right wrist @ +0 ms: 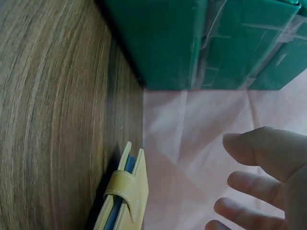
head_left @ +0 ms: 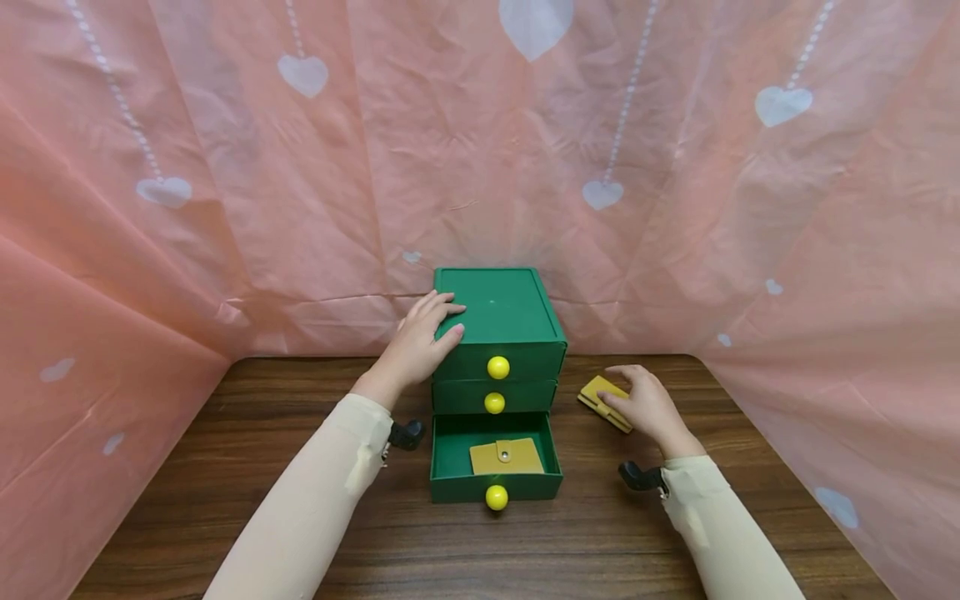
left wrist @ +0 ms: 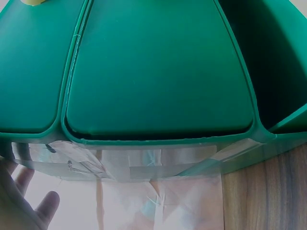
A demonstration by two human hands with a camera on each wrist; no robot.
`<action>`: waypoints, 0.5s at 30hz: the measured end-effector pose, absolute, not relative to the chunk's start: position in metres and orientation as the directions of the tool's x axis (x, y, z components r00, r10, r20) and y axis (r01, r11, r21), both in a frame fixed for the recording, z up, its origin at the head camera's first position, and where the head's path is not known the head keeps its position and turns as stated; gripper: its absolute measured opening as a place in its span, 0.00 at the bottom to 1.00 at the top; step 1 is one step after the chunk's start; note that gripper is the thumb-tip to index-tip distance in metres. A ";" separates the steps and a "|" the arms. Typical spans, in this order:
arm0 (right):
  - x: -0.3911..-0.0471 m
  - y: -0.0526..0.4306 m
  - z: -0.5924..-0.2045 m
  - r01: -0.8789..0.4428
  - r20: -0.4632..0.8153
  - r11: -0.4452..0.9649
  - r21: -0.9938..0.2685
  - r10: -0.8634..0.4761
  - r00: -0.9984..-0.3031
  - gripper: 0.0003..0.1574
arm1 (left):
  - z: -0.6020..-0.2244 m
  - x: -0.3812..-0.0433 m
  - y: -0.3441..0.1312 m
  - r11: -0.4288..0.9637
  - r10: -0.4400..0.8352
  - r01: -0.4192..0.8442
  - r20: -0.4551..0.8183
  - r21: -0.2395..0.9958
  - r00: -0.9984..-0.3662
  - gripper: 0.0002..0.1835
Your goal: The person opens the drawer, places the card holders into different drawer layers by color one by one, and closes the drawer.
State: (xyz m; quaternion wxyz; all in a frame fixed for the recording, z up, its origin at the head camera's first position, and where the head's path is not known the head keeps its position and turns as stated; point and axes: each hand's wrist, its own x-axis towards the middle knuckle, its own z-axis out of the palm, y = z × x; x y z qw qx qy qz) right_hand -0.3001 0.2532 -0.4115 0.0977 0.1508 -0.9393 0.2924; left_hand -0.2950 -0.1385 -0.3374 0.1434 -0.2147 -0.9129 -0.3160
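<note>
A green chest of drawers [head_left: 498,308] with yellow knobs stands on the table. Its bottom drawer [head_left: 450,489] is pulled out, and a yellow wallet [head_left: 522,457] with a snap strap lies inside; the two upper drawers are closed. My left hand [head_left: 420,340] rests on the chest's top left edge, fingers spread over it. To the right of the chest, a second yellow wallet [head_left: 600,398] lies on the table. Over that wallet my right hand [head_left: 651,410] hovers with fingers apart. The right wrist view shows a gap between the fingers and the wallet's strap [right wrist: 123,188].
The brown wood-grain table [head_left: 300,467] carries the chest near its back edge. A pink curtain [head_left: 480,150] with white hearts hangs behind and along both sides. Black wrist mounts [head_left: 407,434] stick out below each hand.
</note>
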 end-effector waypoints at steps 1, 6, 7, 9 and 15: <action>-0.302 0.254 -0.413 -0.335 0.260 0.785 -0.522 -0.228 -0.939 0.30 | -0.337 -0.295 -0.139 0.708 0.300 0.482 0.398 0.516 -0.867 0.26; -0.308 0.254 -0.420 -0.300 0.202 0.800 -0.519 -0.226 -0.953 0.34 | -0.337 -0.295 -0.139 0.704 0.303 0.492 0.410 0.513 -0.860 0.25; -0.309 0.254 -0.421 -0.293 0.193 0.805 -0.516 -0.224 -0.955 0.35 | -0.337 -0.295 -0.139 0.704 0.303 0.492 0.411 0.511 -0.860 0.25; -0.311 0.254 -0.422 -0.277 0.174 0.814 -0.510 -0.218 -0.960 0.36 | -0.337 -0.295 -0.139 0.703 0.305 0.494 0.411 0.511 -0.859 0.25; -0.318 0.256 -0.427 -0.262 0.152 0.831 -0.491 -0.215 -0.965 0.37 | -0.337 -0.295 -0.138 0.708 0.298 0.485 0.405 0.514 -0.864 0.25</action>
